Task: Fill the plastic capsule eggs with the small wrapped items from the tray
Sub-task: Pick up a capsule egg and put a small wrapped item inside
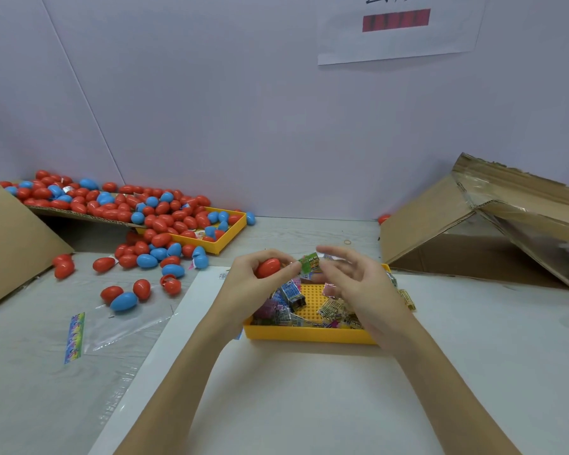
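Right over the yellow tray (309,336) in the middle of the table, both hands are up in the air working together. The left hand (260,277) has its fingers curled around a red capsule egg (268,267), gripping it from the side. Poking out just to the right of that egg is a little green wrapped item (311,261), and it looks pinched at the left fingertips, touching or nearly touching the egg. The right hand (352,277) hangs just beside it with fingers spread and loosely bent; it's motion-blurred, so I can't tell whether it actually touches the green packet, but it doesn't seem to be holding anything.

The tray under the hands has a pile of small wrapped items (293,307) in it, mostly blue, pink and yellowish wrappers, with a patch of bare studded floor showing in the middle. A couple of packets sit at its right edge.

Off to the left there's a big spill of red and blue eggs (138,218) across a cardboard flap, a second yellow tray (230,238) and the tabletop. An empty clear bag (119,326) lies flat near the front left. A cardboard box (473,238) sits well off to the right.
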Tool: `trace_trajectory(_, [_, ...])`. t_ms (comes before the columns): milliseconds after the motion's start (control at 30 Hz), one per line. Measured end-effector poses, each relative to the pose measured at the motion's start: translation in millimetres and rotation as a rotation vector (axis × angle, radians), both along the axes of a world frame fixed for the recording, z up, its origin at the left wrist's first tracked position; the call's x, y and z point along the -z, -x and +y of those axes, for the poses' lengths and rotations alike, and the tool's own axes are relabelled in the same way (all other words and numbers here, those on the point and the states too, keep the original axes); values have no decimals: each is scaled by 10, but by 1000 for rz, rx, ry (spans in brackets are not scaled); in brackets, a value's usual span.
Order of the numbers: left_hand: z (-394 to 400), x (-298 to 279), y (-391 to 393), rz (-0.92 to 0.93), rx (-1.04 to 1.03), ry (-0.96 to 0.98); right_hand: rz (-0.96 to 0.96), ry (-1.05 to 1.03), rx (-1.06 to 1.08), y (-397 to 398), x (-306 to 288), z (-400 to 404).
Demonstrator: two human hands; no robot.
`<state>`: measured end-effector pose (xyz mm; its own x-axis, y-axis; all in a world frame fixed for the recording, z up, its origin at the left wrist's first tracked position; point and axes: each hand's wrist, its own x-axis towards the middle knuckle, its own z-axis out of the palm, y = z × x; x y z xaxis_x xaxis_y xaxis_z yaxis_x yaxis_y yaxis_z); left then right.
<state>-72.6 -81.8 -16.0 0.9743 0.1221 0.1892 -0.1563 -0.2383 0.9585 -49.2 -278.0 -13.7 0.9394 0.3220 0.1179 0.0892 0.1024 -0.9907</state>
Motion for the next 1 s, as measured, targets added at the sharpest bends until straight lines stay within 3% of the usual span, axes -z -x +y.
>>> trace_trajectory(200, [-45, 3, 21, -60, 4, -82, 9, -5, -86, 15, 45, 27])
trace_trajectory(433, [-44, 7, 43, -85, 81, -107, 169, -185, -103, -4, 15, 18])
trace_trajectory(500, [-31, 26, 41, -107, 101, -180, 82, -62, -123, -9, 15, -24])
trace_trajectory(633, [-25, 55, 23, -140, 107, -330, -234, 388, 12, -34, 97, -57])
trace_trajectory(800, [-56, 107, 28, -137, 112, -440, -376, 589, 49, -22, 142, -42])
trace_trajectory(933, [-49, 45, 51, 23, 150, -191, -303, 460, 148, -30, 123, -64])
trace_trajectory(1000, [-33, 8, 61, 19, 182, -115, -224, 335, 183, -26, 100, -76])
